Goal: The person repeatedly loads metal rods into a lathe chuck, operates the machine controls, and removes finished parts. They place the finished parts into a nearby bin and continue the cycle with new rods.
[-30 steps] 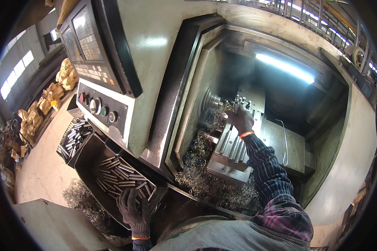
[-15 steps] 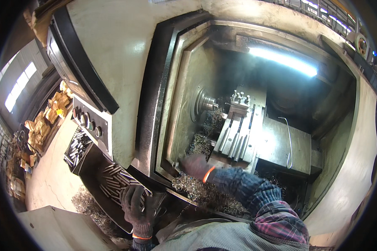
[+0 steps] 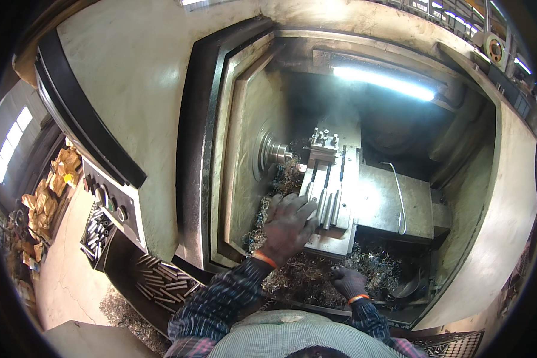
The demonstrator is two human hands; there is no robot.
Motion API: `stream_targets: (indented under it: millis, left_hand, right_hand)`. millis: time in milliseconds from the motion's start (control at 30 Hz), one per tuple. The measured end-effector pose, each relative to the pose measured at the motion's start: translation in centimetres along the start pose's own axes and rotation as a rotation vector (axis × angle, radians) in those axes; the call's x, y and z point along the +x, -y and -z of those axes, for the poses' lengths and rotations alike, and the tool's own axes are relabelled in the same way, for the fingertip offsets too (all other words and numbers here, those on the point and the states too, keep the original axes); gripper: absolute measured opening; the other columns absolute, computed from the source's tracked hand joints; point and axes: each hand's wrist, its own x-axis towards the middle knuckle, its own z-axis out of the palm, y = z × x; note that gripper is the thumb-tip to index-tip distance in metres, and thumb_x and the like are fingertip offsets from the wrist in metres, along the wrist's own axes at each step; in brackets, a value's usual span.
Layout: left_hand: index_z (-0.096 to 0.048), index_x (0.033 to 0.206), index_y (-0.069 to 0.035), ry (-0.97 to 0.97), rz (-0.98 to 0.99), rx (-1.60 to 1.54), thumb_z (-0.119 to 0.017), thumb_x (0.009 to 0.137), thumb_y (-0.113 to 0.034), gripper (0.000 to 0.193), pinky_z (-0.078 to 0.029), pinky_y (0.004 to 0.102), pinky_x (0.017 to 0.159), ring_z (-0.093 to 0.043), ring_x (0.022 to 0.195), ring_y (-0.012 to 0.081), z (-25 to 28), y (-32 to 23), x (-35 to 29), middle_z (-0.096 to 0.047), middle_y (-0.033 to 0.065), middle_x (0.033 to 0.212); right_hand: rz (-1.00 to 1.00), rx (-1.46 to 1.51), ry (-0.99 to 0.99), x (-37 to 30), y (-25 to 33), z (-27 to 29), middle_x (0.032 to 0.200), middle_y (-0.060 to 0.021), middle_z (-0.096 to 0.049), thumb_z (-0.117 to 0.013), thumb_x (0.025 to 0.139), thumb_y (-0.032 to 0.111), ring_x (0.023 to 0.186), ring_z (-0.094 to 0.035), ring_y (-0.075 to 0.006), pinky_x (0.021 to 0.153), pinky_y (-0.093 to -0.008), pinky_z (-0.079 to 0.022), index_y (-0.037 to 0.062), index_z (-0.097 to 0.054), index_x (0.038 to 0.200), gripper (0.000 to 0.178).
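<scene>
My left hand [image 3: 289, 225], in a dark glove with an orange cuff band, reaches into the lathe with its fingers spread. It is over the near left part of the slotted tool slide [image 3: 328, 209], and I cannot tell whether it touches it. Beyond its fingertips are the chuck [image 3: 273, 152] and the tool post [image 3: 324, 143]. My right hand [image 3: 348, 281], gloved too, is closed low at the front, beside curly metal chips [image 3: 373, 268]. Whatever its fingers may hold is hidden.
Short metal rods [image 3: 161, 280] lie in a dark tray at left, with more in a bin [image 3: 95, 230] beyond. A control panel [image 3: 114, 200] juts out above them. A bent hooked rod [image 3: 398, 200] rests on the metal cover. A lamp [image 3: 385, 83] glows inside the machine.
My left hand has left the rod tray and moved right, into the lathe. My right hand has gone from the opening's lower left corner to the chips further right. The view has shifted slightly.
</scene>
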Motion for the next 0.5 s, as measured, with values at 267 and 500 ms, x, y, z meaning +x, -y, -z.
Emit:
stream_targets:
  millis: [267,500]
  left_hand:
    - [-0.056,0.146,-0.019,0.198,0.293,0.813,-0.040,0.104,-0.038,0.049,-0.004,0.0663,0.123,-0.023,0.153,0.0420,-11.3,14.4,14.4,-0.040,0.0147,0.160]
    - [-0.073,0.125,-0.015,0.850,0.204,0.685,-0.053,0.096,-0.031,0.038,-0.032,0.0698,0.111,-0.053,0.133,0.0454,-14.3,17.3,19.3,-0.065,0.0160,0.137]
  right_hand:
    - [-0.129,0.770,-0.261,-4.0,-5.0,-0.8,0.083,-0.0049,-0.075,-0.087,0.081,0.030,0.066,-0.066,-0.0124,0.061,-0.0306,-0.053,0.0060,-0.078,0.105,0.035]
    - [-0.276,1.336,-0.511,-6.7,-6.0,1.7,0.075,-0.0072,-0.071,-0.078,0.092,0.034,0.056,-0.062,-0.0118,0.052,-0.0271,-0.048,0.0042,-0.075,0.088,0.030]
